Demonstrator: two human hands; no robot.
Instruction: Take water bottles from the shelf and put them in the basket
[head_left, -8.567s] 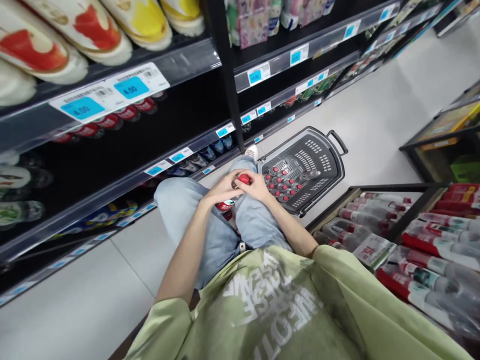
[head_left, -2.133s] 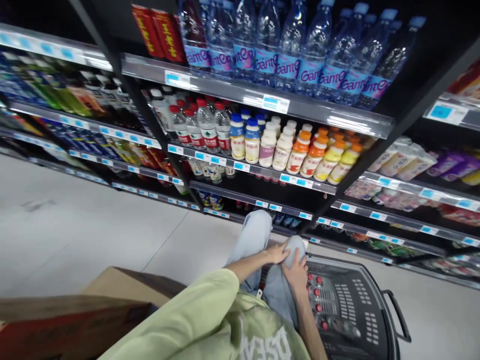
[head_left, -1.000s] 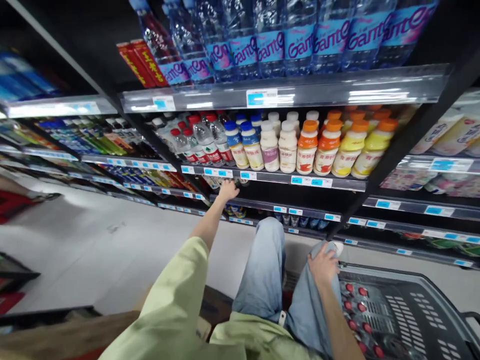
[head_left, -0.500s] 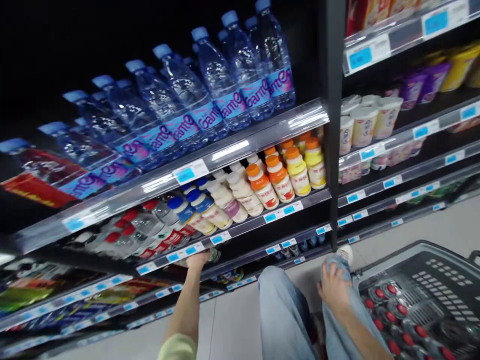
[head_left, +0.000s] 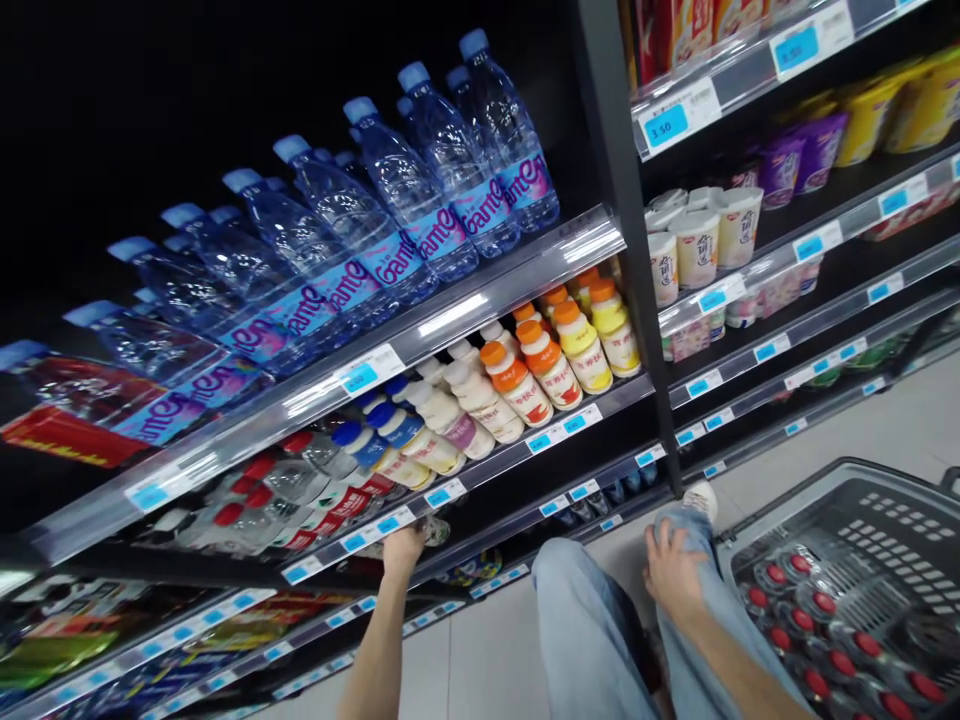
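My left hand (head_left: 403, 548) reaches in beneath the edge of the drinks shelf, its fingers hidden by the price strip. Just beside it, a clear bottle-like thing (head_left: 435, 530) shows on the lower level; whether I touch it I cannot tell. My right hand (head_left: 673, 568) rests with spread fingers on my jeans-covered knee, holding nothing. Above the left hand stand red-capped clear bottles (head_left: 281, 480) and blue-capped drink bottles (head_left: 386, 455). At the lower right is a grey shopping basket (head_left: 896, 545) with several red-capped bottles (head_left: 825, 605) in it.
Large blue water bottles (head_left: 375, 225) line the upper shelf. Orange-capped bottles (head_left: 551, 355) stand on the shelf below. A dark upright post (head_left: 630, 220) divides this rack from shelves with white cups (head_left: 697, 245). Pale floor tiles (head_left: 487, 660) lie under my knees.
The view has shifted slightly, so the upper bottles appear lower and farther left. My left hand stays under the shelf edge, and my right hand stays on my knee.
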